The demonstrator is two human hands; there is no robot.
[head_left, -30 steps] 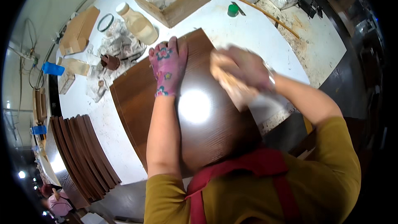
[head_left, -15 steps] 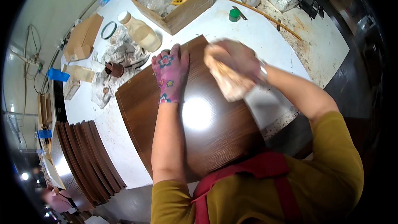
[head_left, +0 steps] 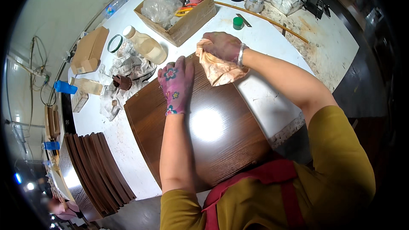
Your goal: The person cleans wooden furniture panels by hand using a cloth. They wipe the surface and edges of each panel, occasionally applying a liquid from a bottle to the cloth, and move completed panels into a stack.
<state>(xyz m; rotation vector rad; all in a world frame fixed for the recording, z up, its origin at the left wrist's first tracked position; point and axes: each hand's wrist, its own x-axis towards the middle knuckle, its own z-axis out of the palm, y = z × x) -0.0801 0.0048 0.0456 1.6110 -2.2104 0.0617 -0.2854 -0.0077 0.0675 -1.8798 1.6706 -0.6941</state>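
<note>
Panel: a dark brown, wood-grained panel [head_left: 230, 123] is laid flat on the white table [head_left: 279, 42], directly before the person; its near end is partly hidden by the red apron [head_left: 270, 171].
Panel's long axis: as far as can be seen, it is slanted from far left to near right, toward the body; the far edge is angled away to the right.
Left hand: the left hand [head_left: 175, 85], in a flowered pink glove, is spread on the panel, its fingers pointed away and their tips set at the far edge; nothing is grasped.
Right hand: the right hand [head_left: 223, 47] is clenched on a peach-coloured cloth [head_left: 221, 71] at the panel's far right corner.
Cloth's direction: it is bunched in the grip, and its loose part is fanned out toward the body, across the panel's right edge; whether it is pressed down cannot be told.
Far side: a brown box [head_left: 191, 27] and a green-lidded jar [head_left: 237, 23] are placed beyond the hands.
Left side: a plastic bottle [head_left: 147, 47], a crumpled rag [head_left: 128, 67] and a row of brown boards [head_left: 96, 174] are seen.
</note>
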